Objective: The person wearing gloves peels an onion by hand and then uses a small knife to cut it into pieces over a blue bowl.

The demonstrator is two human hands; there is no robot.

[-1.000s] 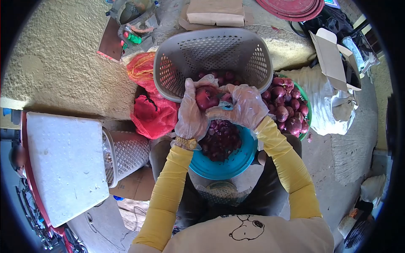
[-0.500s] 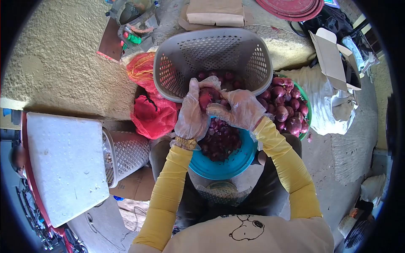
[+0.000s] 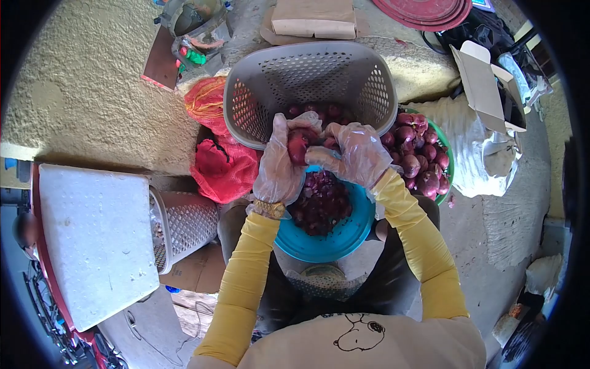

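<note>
My left hand (image 3: 278, 163), in a clear plastic glove, is closed around a red onion (image 3: 298, 147) in front of the large basket. Close beside that onion, my gloved right hand (image 3: 357, 154) has its fingers curled and its thumb stretched toward the onion. Whatever its fingers hold is hidden. Below both hands sits a blue basin (image 3: 319, 251) with dark red onion skins and pieces (image 3: 319, 206) in it. More red onions (image 3: 418, 163) fill a green-rimmed basket (image 3: 450, 161) to the right of my right hand.
A grey perforated basket (image 3: 307, 67) with some onions at its bottom stands just beyond my hands. Red mesh sacks (image 3: 230, 169) lie to its left. A white foam box lid (image 3: 95, 240) and a lighter basket (image 3: 190, 221) are farther left. A white sack (image 3: 491, 160) lies right.
My right hand has shifted slightly up and away from the onion, leaving a wider gap beneath its thumb. The onion has turned a little in my left hand.
</note>
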